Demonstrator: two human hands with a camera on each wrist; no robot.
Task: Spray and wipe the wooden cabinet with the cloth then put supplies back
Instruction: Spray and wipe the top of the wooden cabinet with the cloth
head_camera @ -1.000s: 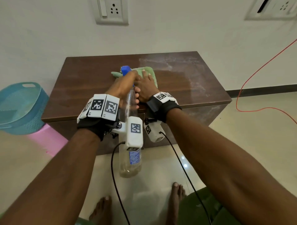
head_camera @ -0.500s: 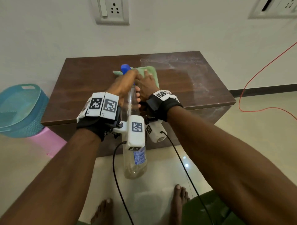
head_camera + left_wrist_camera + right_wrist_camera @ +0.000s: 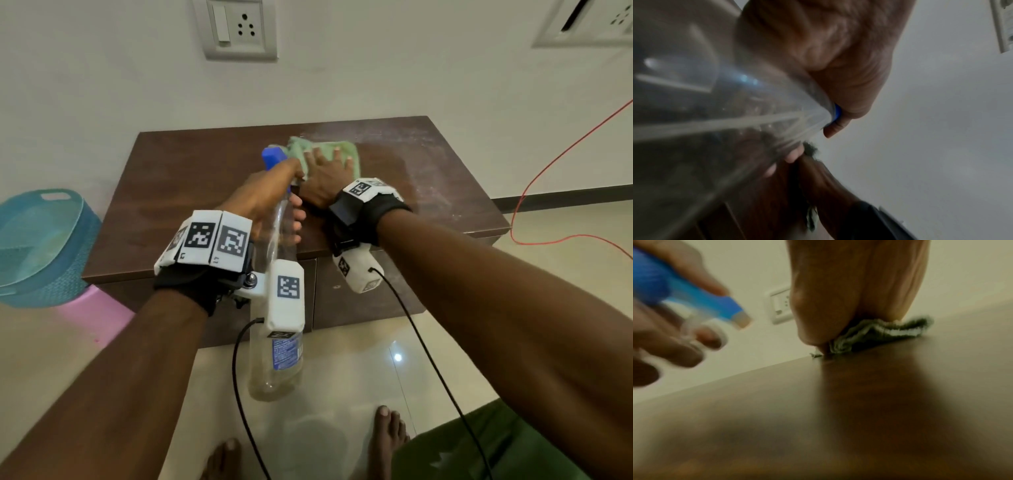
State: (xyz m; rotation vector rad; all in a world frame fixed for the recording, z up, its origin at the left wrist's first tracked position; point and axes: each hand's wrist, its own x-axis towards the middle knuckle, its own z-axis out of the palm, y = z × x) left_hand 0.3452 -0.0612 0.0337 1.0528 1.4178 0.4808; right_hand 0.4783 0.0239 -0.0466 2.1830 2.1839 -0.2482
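A clear spray bottle (image 3: 278, 342) with a blue spray head (image 3: 272, 158) hangs over the front edge of the dark wooden cabinet (image 3: 191, 178). My left hand (image 3: 274, 198) grips its neck, fingers curled round it; the left wrist view shows the same bottle (image 3: 719, 113) close up. The green cloth (image 3: 337, 154) lies on the cabinet top just right of the spray head. My right hand (image 3: 325, 173) rests flat on it with fingers spread. In the right wrist view the cloth (image 3: 879, 332) is folded under that hand, and the blue spray head (image 3: 701, 301) is at the left.
A teal basket (image 3: 41, 240) sits on a pink stool (image 3: 92, 311) left of the cabinet. A red cable (image 3: 548, 192) runs across the floor at the right. Wall sockets (image 3: 239, 27) are above. Bare feet and black wrist cables are below. Pale dusty streaks mark the cabinet's right side.
My right hand slid the cloth away from me toward the back of the cabinet, with its fingers spreading flat. The left hand and bottle stayed roughly in place.
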